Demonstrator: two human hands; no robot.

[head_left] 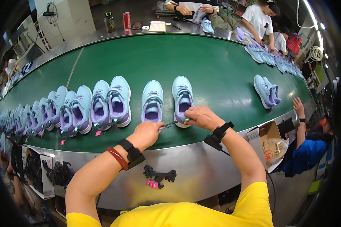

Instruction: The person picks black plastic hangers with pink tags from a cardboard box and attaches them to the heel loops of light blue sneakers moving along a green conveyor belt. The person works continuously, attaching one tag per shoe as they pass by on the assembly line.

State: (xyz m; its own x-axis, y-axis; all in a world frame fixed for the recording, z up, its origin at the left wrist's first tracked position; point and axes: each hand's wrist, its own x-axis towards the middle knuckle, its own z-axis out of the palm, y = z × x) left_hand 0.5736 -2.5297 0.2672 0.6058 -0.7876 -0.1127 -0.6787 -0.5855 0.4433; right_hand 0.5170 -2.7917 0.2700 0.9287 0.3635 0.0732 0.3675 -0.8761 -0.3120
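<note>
Two light-blue sneakers with purple linings stand in front of me on the green belt: the left sneaker (pixel 152 99) and the right sneaker (pixel 182 94), toes pointing away. A thin black plastic shoe hanger (pixel 170 124) spans the gap between their heels. My left hand (pixel 147 134) is closed on its left end, close to the left sneaker's heel, where a bit of pink shows. My right hand (pixel 204 117) pinches at the other end, fingertips against the right sneaker's heel; they partly hide what they grip.
A long row of matching sneakers (pixel 81 108) fills the belt's left side. Another pair (pixel 266 91) stands to the right. Several black hangers with pink tags (pixel 159 176) lie on the metal edge (pixel 201 166). Boxes flank me. Co-workers handle shoes across the belt; a blue-shirted person (pixel 307 151) is at right.
</note>
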